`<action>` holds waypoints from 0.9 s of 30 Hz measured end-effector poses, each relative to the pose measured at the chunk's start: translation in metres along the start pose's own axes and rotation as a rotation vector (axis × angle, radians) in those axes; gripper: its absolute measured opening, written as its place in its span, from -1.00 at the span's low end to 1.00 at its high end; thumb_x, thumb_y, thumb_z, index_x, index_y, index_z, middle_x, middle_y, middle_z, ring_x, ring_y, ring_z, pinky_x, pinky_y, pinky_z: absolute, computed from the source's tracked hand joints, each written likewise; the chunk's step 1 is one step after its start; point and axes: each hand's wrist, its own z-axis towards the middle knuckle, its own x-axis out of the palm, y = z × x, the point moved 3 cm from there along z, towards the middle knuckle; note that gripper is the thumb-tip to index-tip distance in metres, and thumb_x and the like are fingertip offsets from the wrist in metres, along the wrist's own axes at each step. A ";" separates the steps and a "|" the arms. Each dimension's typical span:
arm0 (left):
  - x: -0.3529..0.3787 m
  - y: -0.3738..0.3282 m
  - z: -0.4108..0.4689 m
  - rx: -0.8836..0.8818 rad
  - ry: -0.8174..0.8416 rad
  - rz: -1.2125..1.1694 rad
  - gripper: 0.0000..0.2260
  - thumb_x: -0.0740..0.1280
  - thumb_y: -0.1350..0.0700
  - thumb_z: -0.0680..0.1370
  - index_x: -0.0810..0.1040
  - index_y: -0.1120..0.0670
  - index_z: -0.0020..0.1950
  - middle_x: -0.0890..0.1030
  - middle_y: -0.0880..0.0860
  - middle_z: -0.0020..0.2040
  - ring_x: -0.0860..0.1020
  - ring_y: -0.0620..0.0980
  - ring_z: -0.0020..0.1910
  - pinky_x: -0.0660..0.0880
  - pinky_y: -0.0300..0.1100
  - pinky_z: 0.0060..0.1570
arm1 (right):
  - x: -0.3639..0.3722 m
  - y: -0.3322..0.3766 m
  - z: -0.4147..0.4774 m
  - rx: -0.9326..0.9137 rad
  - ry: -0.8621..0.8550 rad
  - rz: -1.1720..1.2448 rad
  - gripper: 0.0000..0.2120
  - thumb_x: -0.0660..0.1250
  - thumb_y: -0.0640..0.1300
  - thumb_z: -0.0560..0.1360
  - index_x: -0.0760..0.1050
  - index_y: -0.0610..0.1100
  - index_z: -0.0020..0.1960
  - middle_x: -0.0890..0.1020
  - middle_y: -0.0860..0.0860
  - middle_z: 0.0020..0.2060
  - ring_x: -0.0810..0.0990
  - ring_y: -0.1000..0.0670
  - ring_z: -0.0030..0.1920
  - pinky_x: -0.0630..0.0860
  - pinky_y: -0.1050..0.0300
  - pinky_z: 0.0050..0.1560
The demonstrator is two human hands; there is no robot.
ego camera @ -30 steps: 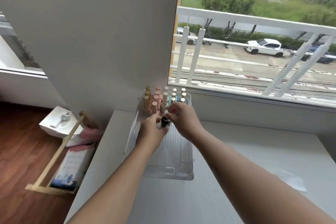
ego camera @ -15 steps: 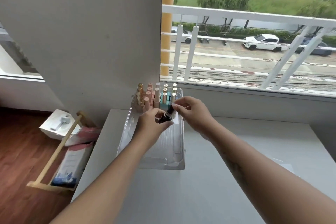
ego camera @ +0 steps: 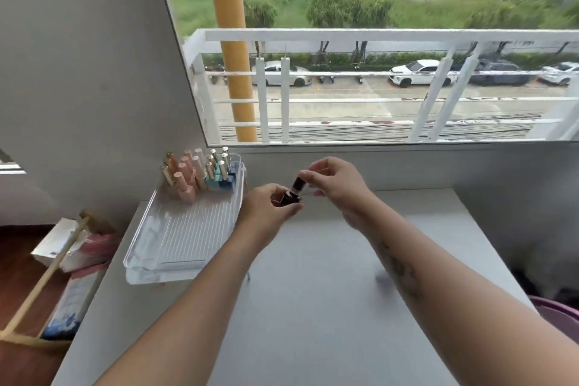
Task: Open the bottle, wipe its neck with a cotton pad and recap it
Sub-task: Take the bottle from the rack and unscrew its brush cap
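Observation:
A small dark bottle point(ego camera: 289, 199) is held tilted above the white table point(ego camera: 313, 307), just right of the clear tray. My left hand point(ego camera: 266, 208) wraps around its body from below. The fingertips of my right hand point(ego camera: 333, 180) pinch its dark cap point(ego camera: 299, 184) from the upper right. The cap sits on the bottle. I see no cotton pad; a pale blurred patch point(ego camera: 383, 279) lies on the table under my right forearm.
A clear ridged tray point(ego camera: 185, 238) stands at the table's left, with several pink, gold and teal bottles point(ego camera: 197, 174) at its far end. A grey wall and window sill run behind. Boxes and a wooden frame point(ego camera: 56, 263) stand on the floor to the left. A purple rim point(ego camera: 560, 310) shows at right.
Both hands have lifted the dark bottle out of the tray and carried it to the right, over the bare table. The view has swung right as well.

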 end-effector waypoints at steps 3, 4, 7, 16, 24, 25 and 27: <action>0.035 -0.011 -0.015 -0.028 0.001 -0.024 -0.84 0.59 0.12 0.40 0.65 -0.01 -0.10 0.68 -0.10 -0.23 0.58 -0.22 -0.29 0.40 -0.52 -0.36 | -0.037 -0.015 -0.015 0.026 0.030 0.048 -0.87 0.47 -0.16 0.46 0.56 -0.09 -0.03 0.66 -0.03 -0.10 0.62 0.01 -0.11 0.53 0.18 -0.18; 0.046 -0.013 -0.020 -0.043 0.003 -0.038 -0.84 0.59 0.12 0.40 0.66 -0.01 -0.10 0.68 -0.12 -0.24 0.58 -0.23 -0.30 0.40 -0.53 -0.37 | -0.049 -0.021 -0.020 0.039 0.054 0.062 -0.84 0.47 -0.15 0.47 0.56 -0.09 0.03 0.66 -0.02 -0.06 0.63 0.03 -0.10 0.52 0.19 -0.18; 0.077 -0.017 -0.036 -0.076 0.020 -0.037 -0.83 0.59 0.12 0.39 0.68 0.02 -0.08 0.70 -0.10 -0.24 0.61 -0.18 -0.28 0.46 -0.44 -0.28 | -0.081 -0.039 -0.034 0.085 0.123 0.100 -0.74 0.45 -0.14 0.48 0.55 -0.11 0.16 0.65 -0.06 0.07 0.62 0.04 -0.06 0.52 0.18 -0.13; 0.136 -0.024 -0.068 -0.149 0.073 -0.034 -0.83 0.60 0.11 0.38 0.69 -0.03 -0.08 0.74 -0.04 -0.16 0.70 -0.10 -0.15 0.56 -0.31 -0.17 | -0.129 -0.076 -0.059 0.133 0.100 0.055 -0.72 0.52 -0.06 0.41 0.52 -0.18 -0.01 0.65 0.00 -0.21 0.60 0.02 -0.22 0.49 0.19 -0.24; 0.152 -0.028 -0.076 -0.157 0.118 0.065 -0.82 0.59 0.09 0.39 0.68 -0.09 -0.09 0.72 -0.04 -0.11 0.67 -0.07 -0.12 0.48 -0.30 -0.22 | -0.150 -0.092 -0.068 0.155 0.200 0.109 -0.77 0.43 -0.18 0.49 0.57 -0.12 0.14 0.66 0.01 -0.04 0.61 0.03 -0.11 0.51 0.19 -0.16; 0.153 -0.027 -0.076 -0.158 0.121 0.075 -0.82 0.59 0.09 0.39 0.68 -0.07 -0.06 0.72 -0.03 -0.10 0.67 -0.06 -0.10 0.50 -0.27 -0.19 | -0.151 -0.093 -0.069 0.161 0.207 0.116 -0.73 0.45 -0.17 0.48 0.56 -0.13 0.17 0.65 0.00 -0.02 0.61 0.01 -0.08 0.52 0.18 -0.13; 0.155 -0.025 -0.077 -0.162 0.131 0.084 -0.78 0.59 0.09 0.39 0.69 -0.01 0.00 0.72 -0.02 -0.08 0.67 -0.03 -0.07 0.54 -0.21 -0.12 | -0.151 -0.095 -0.070 0.184 0.187 0.127 -0.66 0.49 -0.10 0.44 0.55 -0.17 0.16 0.65 -0.04 -0.02 0.61 -0.02 -0.08 0.53 0.15 -0.13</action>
